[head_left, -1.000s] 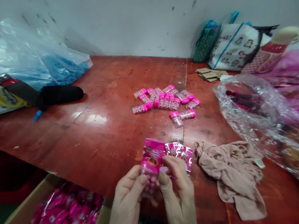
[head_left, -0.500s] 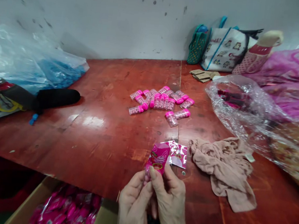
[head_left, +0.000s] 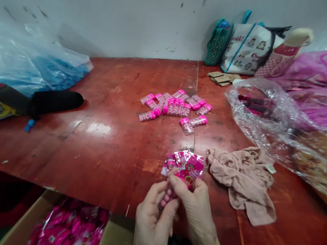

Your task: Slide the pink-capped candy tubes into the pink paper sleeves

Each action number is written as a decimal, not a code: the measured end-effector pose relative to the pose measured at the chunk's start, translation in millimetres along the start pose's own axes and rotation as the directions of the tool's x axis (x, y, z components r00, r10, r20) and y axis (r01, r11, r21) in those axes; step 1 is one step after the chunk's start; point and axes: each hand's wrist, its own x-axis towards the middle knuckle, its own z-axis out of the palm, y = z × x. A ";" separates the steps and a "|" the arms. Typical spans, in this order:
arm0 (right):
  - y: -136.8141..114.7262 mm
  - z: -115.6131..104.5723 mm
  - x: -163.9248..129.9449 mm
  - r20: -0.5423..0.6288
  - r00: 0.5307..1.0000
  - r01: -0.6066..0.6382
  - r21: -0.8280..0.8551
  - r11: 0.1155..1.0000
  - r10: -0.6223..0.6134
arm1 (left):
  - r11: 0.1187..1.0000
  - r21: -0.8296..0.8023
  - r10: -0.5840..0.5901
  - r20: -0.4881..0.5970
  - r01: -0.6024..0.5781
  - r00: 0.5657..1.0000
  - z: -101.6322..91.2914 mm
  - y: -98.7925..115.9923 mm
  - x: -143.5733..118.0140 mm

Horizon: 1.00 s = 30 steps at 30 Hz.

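Pink printed sleeve (head_left: 189, 171), held upright half a second ago, is now being tilted to the right and carried lower, over the near edge of the worktop (head_left: 109, 140); the clear tube of pink sweets (head_left: 167, 195) is being drawn out below it.

Counts:
- Sweet tube in hand: one.
- Loose capped tubes (head_left: 175, 109) lying mid-worktop: about sixteen, exact number not being made out.
- Flat pink wrappers (head_left: 174, 160) lying under the sleeve: at least two.
- Beige cloth (head_left: 243, 179): one, crumpled, just right of the hands.
- Cardboard box of pink packets (head_left: 61, 230): one, below the worktop edge.
- Clear plastic bags: one with blue contents (head_left: 43, 69) at left, one (head_left: 274, 120) at right.
- Tote bags (head_left: 249, 47) against the wall: at least three.

Grip:
- Left hand (head_left: 153, 222): grip is being closed around the lower part of the tube, fingers curled.
- Right hand (head_left: 194, 203): thumb and fingertips are being pinched on the sleeve's lower edge.
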 end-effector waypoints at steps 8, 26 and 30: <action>11.8 11.3 -7.2 0.028 0.999 0.034 -0.159 0.987 -0.029 | 0.986 -0.168 0.000 -0.075 -0.013 0.997 -4.8 0.3 8.0; 21.4 6.2 -0.3 0.053 0.961 0.275 -0.229 0.934 -0.271 | 0.954 -0.286 -0.090 0.015 0.090 0.996 -9.2 4.3 22.6; 16.2 0.1 4.2 0.063 0.972 0.233 -0.196 0.953 -0.224 | 0.929 -0.335 -0.141 0.074 0.158 0.987 -6.6 4.3 26.1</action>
